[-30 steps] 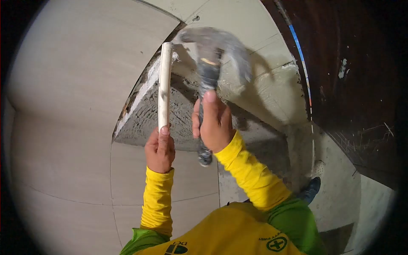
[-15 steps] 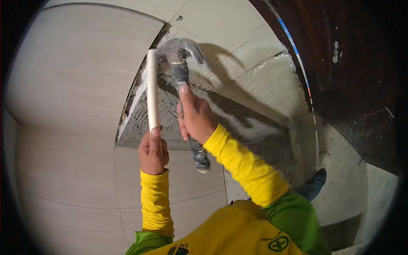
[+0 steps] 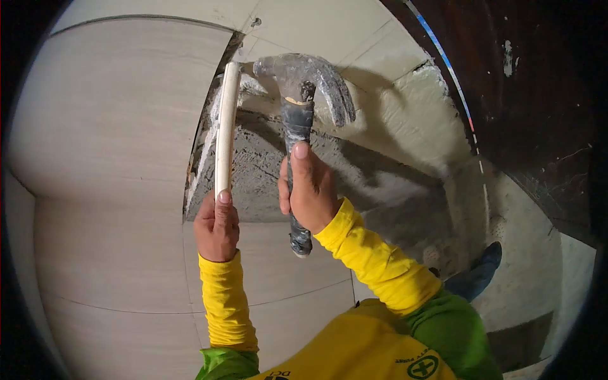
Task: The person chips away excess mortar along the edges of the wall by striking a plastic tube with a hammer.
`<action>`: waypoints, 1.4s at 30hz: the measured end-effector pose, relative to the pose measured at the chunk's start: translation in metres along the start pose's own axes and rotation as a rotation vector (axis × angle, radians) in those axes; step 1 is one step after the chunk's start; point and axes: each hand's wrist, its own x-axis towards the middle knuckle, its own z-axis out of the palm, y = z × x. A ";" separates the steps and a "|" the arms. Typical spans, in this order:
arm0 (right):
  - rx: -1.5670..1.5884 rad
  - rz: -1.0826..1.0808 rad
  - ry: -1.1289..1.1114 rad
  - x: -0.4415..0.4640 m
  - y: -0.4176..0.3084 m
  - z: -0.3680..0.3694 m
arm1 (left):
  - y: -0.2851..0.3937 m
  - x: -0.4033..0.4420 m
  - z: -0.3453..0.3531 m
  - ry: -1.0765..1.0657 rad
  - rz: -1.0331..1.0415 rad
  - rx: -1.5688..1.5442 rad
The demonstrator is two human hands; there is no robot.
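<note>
My right hand point(image 3: 310, 187) is wrapped round the dark, tape-wound handle of a claw hammer point(image 3: 297, 120), its thumb along the grip. The hammer's grey, mortar-smeared head is up, its curved claw pointing right. My left hand point(image 3: 216, 227) grips the lower end of a long, narrow cream strip point(image 3: 227, 130), whose exact kind I cannot tell. That strip stands almost vertical in view, and the hammer's striking face is close to its top end; whether they touch is unclear. Behind both lies rough grey mortar point(image 3: 259, 168).
Large beige tiles point(image 3: 120, 120) cover the left side, bordering the mortar along a broken, whitish edge. Pale, partly chipped slabs point(image 3: 405, 120) lie at the upper right. Beyond them is a dark brown panel point(image 3: 532, 107). A dark shoe point(image 3: 478, 272) shows at the lower right.
The hammer, blurred before, is now sharp, and its head has shifted right in view. The strip's lower end has moved a little left, so it leans slightly right at the top.
</note>
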 end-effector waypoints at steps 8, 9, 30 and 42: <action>0.018 0.045 -0.021 0.018 -0.004 0.016 | -0.002 -0.003 0.003 0.047 0.017 0.053; 0.031 0.164 -0.107 0.020 -0.015 0.011 | 0.000 -0.005 0.004 0.063 -0.016 0.028; 0.034 0.321 -0.216 0.019 -0.028 0.010 | 0.018 -0.012 0.002 0.072 -0.091 0.038; 0.141 0.158 0.013 0.009 -0.019 0.023 | 0.016 -0.013 0.002 0.063 -0.093 0.044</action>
